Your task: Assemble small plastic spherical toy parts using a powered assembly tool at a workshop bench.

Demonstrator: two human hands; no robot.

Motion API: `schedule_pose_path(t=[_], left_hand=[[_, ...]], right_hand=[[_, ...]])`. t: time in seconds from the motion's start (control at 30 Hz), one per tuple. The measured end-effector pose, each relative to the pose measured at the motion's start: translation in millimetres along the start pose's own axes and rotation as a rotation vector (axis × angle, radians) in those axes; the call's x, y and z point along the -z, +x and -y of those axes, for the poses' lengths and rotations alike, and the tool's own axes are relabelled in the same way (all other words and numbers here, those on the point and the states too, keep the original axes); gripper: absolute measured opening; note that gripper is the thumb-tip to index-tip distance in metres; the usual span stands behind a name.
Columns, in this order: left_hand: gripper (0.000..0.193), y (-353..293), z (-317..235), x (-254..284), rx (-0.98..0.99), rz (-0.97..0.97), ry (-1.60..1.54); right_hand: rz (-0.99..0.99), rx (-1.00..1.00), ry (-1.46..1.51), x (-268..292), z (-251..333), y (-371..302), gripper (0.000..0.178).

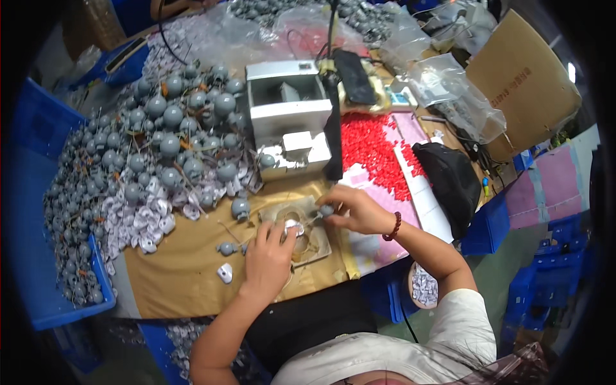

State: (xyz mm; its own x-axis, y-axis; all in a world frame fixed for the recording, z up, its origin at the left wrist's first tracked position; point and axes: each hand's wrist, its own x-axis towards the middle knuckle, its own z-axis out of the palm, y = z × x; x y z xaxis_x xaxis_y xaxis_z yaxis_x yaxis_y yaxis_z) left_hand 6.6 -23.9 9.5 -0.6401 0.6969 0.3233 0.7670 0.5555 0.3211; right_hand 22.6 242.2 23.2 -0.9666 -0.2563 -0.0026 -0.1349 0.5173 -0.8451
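My right hand [360, 210] pinches a small grey rounded part [326, 210] over the right side of a square, light-coloured fixture [319, 253] with round openings. A thin pale strand or wire runs from that part toward the fixture's middle. Fingers curled, my left hand [267, 258] rests on the fixture's left side and presses against a white plastic piece [294, 227], which its fingertips partly hide. Left of this hand lie a small grey part [226, 248] and a loose white cap [224, 273]. A larger grey ball-shaped part [240, 208] stands just behind.
Many grey ball-shaped parts [170, 145] and white caps [146, 221] are heaped at left beside a blue bin [70, 314]. A white box-like device [289, 112] stands behind the fixture. Red pieces [372, 151], a black cloth bag [449, 186] and a cardboard box [523, 86] are at right.
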Motion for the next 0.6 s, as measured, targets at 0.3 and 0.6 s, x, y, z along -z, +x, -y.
schedule_pose_path(t=[0.3, 0.6], left_hand=[[0.032, 1.6, 8.2, -2.4, -0.027, -0.005, -0.039], [0.029, 2.8, 12.7, -1.9, -0.035, 0.028, -0.084]], right_hand=[[0.002, -0.137, 1.030, -34.2, -14.6, 22.6, 0.037], [0.154, -0.252, 0.699, -22.3, 10.3, 39.5, 0.035]])
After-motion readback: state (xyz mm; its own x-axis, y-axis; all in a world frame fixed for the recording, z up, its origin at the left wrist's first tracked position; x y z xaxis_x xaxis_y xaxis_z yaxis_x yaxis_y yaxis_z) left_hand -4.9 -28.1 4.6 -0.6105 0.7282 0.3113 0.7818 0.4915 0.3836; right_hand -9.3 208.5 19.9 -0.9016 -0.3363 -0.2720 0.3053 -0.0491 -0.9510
